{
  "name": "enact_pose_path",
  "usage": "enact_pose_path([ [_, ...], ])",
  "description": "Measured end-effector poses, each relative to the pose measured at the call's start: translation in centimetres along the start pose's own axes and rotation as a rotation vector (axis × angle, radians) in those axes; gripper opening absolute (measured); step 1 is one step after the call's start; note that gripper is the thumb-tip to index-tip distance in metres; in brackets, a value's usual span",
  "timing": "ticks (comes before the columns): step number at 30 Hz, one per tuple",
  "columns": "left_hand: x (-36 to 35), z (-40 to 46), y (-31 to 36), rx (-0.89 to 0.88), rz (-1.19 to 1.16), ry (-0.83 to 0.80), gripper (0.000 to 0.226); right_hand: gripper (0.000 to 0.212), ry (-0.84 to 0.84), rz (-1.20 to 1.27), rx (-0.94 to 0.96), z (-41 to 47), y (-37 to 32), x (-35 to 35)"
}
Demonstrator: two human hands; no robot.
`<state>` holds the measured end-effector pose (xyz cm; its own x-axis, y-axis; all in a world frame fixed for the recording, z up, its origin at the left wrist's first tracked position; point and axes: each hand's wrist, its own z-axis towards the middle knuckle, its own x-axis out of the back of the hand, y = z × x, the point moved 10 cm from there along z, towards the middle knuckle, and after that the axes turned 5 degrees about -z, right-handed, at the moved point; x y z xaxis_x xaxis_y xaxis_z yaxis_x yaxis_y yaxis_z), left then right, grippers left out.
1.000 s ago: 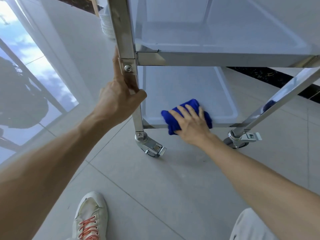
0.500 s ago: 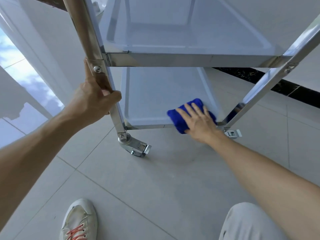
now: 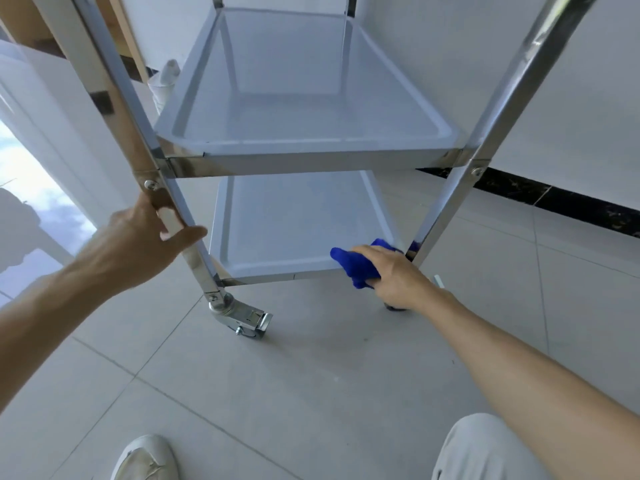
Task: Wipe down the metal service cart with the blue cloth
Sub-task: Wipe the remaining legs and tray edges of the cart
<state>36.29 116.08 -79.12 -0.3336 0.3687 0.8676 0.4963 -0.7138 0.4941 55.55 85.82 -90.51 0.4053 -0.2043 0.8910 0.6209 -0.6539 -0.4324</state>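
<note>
The metal service cart (image 3: pixel 311 164) stands on the tiled floor, with two shelves and shiny square legs on castors. My left hand (image 3: pixel 145 240) grips the near left leg just below the upper shelf's corner bracket. My right hand (image 3: pixel 391 271) holds the bunched blue cloth (image 3: pixel 353 265) against the front right corner of the bottom shelf (image 3: pixel 294 230), close to the near right leg (image 3: pixel 446 209). Part of the cloth hangs over the shelf's front rim, and my fingers cover its right side.
A locking castor (image 3: pixel 242 318) sits under the near left leg. A white wall with a black skirting strip (image 3: pixel 554 199) runs behind on the right. A glossy white panel (image 3: pixel 41 168) stands at the left. My shoe (image 3: pixel 145 459) and knee (image 3: pixel 485 448) are near the bottom edge.
My right hand has slid the blue cloth rightward along the bottom shelf's front edge to its right corner. My left hand keeps its grip on the left leg. The view has pulled back and up.
</note>
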Motion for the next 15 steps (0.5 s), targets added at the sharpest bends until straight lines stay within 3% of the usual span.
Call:
enact_pose_path([
  [3, -1.4, -1.7, -0.4, 0.137, 0.275, -0.301, 0.091, 0.051, 0.024, 0.271, -0.029, -1.9, -0.2, 1.0],
  [6, -2.4, -2.8, 3.1, 0.045, 0.500, -0.532, 0.058, 0.051, 0.110, 0.425, -0.072, -3.9, 0.3, 3.0],
  [7, -2.3, -2.9, 5.6, -0.035, 0.517, -0.517, 0.052, 0.050, 0.138, 0.459, -0.086, -4.5, 0.7, 3.7],
  [9, -1.0, -2.9, 12.3, -0.274, 0.465, -0.341, 0.043, 0.048, 0.185, 0.514, -0.096, -5.8, 1.4, 5.2],
  [12, 2.3, -4.8, 22.3, -0.707, 0.183, -0.043, 0.038, 0.047, 0.277, 0.594, -0.104, -8.3, 2.5, 8.0],
  [15, 3.1, -5.3, 25.3, -0.821, 0.156, 0.043, 0.047, 0.045, 0.397, 0.652, -0.097, -11.4, 3.4, 11.1],
])
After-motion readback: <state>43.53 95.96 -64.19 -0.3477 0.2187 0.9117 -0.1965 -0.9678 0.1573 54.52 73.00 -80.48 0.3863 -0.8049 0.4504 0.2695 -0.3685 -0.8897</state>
